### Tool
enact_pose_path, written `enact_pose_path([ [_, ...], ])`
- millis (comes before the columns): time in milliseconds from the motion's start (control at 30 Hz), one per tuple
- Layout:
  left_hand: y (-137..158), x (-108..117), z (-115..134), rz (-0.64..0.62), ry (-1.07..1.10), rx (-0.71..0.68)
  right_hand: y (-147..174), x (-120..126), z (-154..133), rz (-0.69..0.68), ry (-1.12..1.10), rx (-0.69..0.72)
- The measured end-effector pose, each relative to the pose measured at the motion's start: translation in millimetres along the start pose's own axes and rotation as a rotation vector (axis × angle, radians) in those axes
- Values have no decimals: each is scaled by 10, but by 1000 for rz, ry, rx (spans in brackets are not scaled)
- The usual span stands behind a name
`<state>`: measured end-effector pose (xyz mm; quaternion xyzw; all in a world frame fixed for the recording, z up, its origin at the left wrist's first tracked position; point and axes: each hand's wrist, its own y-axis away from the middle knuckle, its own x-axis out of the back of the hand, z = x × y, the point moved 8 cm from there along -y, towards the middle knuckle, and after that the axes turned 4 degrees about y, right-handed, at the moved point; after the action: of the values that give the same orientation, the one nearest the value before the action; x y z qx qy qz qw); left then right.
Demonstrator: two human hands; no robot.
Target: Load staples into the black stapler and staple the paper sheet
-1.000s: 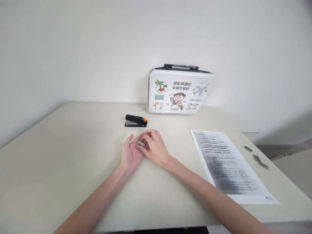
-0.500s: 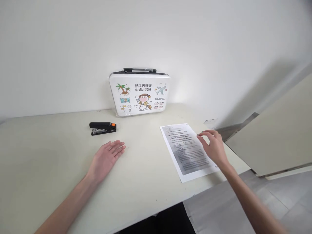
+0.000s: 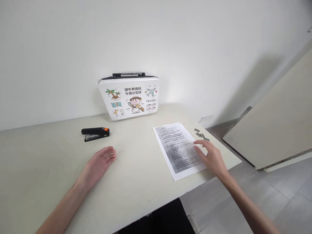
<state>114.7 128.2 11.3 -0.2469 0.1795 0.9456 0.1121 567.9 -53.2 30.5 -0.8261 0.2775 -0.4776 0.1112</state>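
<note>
On table (image 3: pixel 136 175): stapler (image 3: pixel 95 131) left, paper (image 3: pixel 179 149) right, staple strips (image 3: pixel 199 135) rightmost, case (image 3: pixel 131 97) behind.

- A plain white wall (image 3: pixel 73 42) is filling the upper part of the view.
- Soft light is brightening the wall's middle, while a blurred grey shadow (image 3: pixel 255 78) is slanting down its right side.
- A pale table (image 3: pixel 36 159) is standing against the wall, its right corner jutting over the floor (image 3: pixel 263 201).
- The floor is showing grey, with thin straight seams.
- A rectangular plate (image 3: pixel 206 121) is sitting low on the wall.
- A pale panel (image 3: pixel 275 130) is rising at right.
</note>
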Motion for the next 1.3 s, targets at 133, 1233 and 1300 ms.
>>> enact_pose_path([
  [133, 25, -79, 22, -18, -13, -4, 418, -213, -644, -261, -251, 88],
  [1233, 121, 10, 111, 24, -51, -62, -237, -1054, -543, -517, 279, 184],
  [1300, 112, 17, 105, 12, -52, -57, -208, -1121, -504, -521, 312, 200],
])
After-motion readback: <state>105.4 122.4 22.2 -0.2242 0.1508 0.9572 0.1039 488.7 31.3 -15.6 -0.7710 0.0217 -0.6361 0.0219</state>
